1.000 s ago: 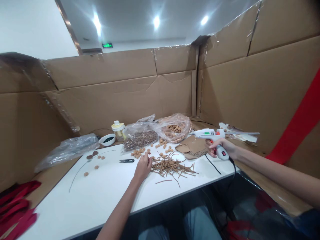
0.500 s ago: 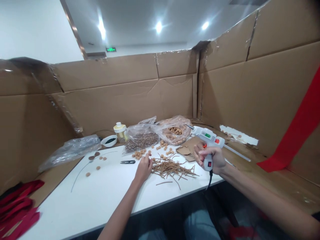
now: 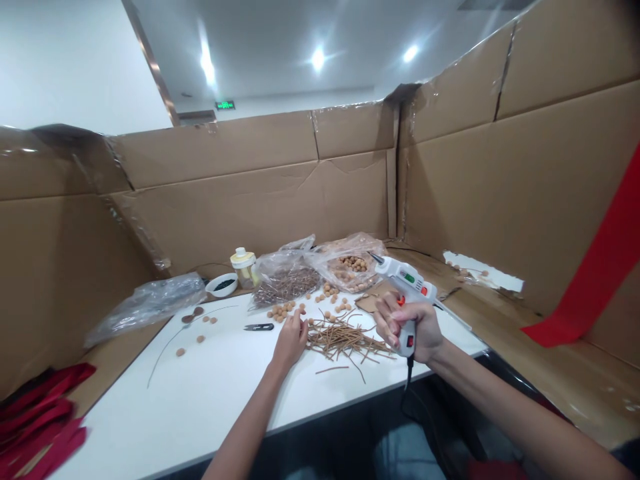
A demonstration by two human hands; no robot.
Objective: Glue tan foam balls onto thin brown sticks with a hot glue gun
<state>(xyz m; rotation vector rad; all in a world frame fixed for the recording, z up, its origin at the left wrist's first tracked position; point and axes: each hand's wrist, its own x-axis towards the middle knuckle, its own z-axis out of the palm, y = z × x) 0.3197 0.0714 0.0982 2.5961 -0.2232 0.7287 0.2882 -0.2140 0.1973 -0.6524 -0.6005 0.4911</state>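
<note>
My right hand (image 3: 410, 327) is wrapped around the handle of a white hot glue gun (image 3: 407, 277), held above the right part of the table. Its metal nozzle points up and to the left, and a glue stick comes out of the back. My left hand (image 3: 291, 340) is low over the table, fingers drawn together, with a small tan ball (image 3: 302, 308) at the fingertips; the grip is partly hidden. Right beside it lies a pile of thin brown sticks (image 3: 345, 337). Loose tan balls (image 3: 280, 311) are scattered behind the left hand, and black thread snips (image 3: 259, 327) lie to its left.
Behind stand a bag of brown sticks (image 3: 285, 280), a bag of balls (image 3: 353, 263), a bottle (image 3: 243, 267) and a bowl of dark bits (image 3: 221, 285). A thin wire (image 3: 163, 350) and several balls lie left. Cardboard walls (image 3: 225, 207) surround the table.
The glue gun in my right hand has moved left and slightly down, over the piece of cardboard. My left hand stays by the stick pile. The view has shifted slightly.
</note>
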